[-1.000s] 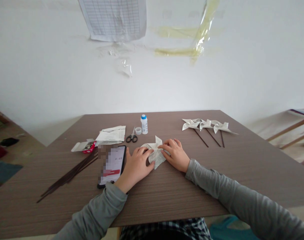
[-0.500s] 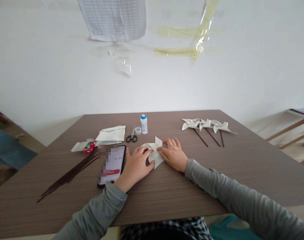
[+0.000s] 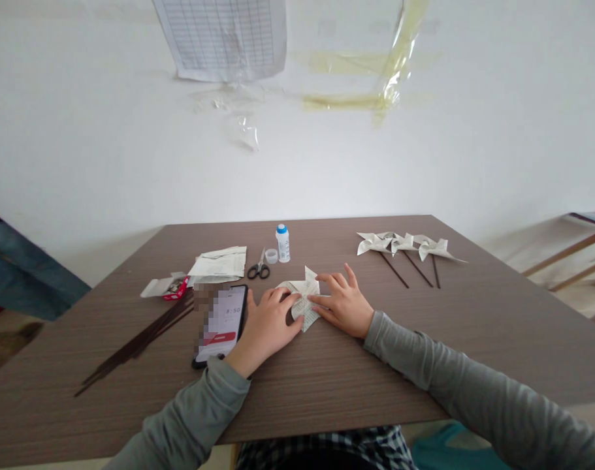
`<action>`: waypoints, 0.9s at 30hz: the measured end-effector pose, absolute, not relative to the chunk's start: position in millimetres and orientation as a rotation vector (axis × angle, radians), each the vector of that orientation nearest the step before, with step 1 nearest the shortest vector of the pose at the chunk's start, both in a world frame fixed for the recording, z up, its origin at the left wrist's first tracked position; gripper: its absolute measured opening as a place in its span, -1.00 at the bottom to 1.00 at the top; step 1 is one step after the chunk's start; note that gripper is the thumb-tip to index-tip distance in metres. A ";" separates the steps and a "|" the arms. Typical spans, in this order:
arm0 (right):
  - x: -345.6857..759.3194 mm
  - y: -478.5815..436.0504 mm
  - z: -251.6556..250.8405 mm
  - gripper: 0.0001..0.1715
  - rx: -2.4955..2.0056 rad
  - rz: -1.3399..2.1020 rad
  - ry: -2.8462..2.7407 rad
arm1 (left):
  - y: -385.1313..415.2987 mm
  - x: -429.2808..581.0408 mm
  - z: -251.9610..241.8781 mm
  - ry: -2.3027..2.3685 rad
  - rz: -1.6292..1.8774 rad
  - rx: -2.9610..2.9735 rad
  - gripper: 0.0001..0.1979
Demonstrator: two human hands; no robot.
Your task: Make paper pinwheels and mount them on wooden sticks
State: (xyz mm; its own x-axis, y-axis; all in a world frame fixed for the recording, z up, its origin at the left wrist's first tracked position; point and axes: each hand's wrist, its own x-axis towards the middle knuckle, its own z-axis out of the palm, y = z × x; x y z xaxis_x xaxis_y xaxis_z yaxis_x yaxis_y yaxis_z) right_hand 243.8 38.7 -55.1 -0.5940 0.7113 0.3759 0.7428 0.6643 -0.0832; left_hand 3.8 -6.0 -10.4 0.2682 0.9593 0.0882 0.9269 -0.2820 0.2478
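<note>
A folded paper pinwheel (image 3: 304,295) of printed sheet lies flat on the table between my hands. My left hand (image 3: 270,320) holds down its left side, the thumb at the lower edge and the fingertips on the upper part. On the right, my right hand (image 3: 347,303) has its fingers spread, some raised, with the lower fingertips touching the pinwheel near its middle. Whether anything small lies under the fingertips cannot be made out. Just left of my left hand is a phone (image 3: 222,326) with a lit timer screen.
Behind the pinwheel stand scissors (image 3: 258,270), a small clear cap (image 3: 271,256) and a white glue bottle (image 3: 282,244). Paper sheets (image 3: 219,264), an opened red box (image 3: 176,287) and dark sticks (image 3: 130,343) lie left. Several pinwheels on sticks (image 3: 405,245) rest at the back right.
My right hand has lifted some fingers and spread them wider over the pinwheel. My left hand stays in place. At the far left, a person's blue-clad leg has shifted.
</note>
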 end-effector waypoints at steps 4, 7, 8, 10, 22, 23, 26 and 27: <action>248.0 39.4 -56.1 -0.71 -1.110 -0.046 -2.487 | -5.8 3.1 -9.8 1.785 0.322 2.373 -0.54; 251.5 41.2 -59.6 -0.76 -1.062 0.046 -2.464 | -5.9 2.3 -10.0 1.792 0.306 2.369 -0.53; 252.6 42.7 -61.2 -0.78 -1.045 0.078 -2.447 | -6.0 1.8 -10.1 1.790 0.300 2.369 -0.52; 254.9 48.1 -64.7 -0.79 -1.014 0.145 -2.386 | -6.0 0.1 -10.3 1.785 0.293 2.370 -0.50; 259.3 135.3 -51.8 -0.80 -1.126 0.214 -2.046 | 0.6 -13.5 -15.1 1.795 0.256 2.355 -0.42; 255.2 143.1 -47.7 -0.80 -1.145 0.194 -2.033 | 1.0 -14.0 -15.7 1.797 0.258 2.355 -0.41; 238.0 163.7 -35.5 -0.81 -1.178 0.142 -2.000 | 1.6 -15.8 -15.9 1.805 0.257 2.348 -0.40; 231.2 169.2 -31.9 -0.80 -1.192 0.133 -1.997 | 1.7 -16.6 -15.5 1.810 0.250 2.342 -0.40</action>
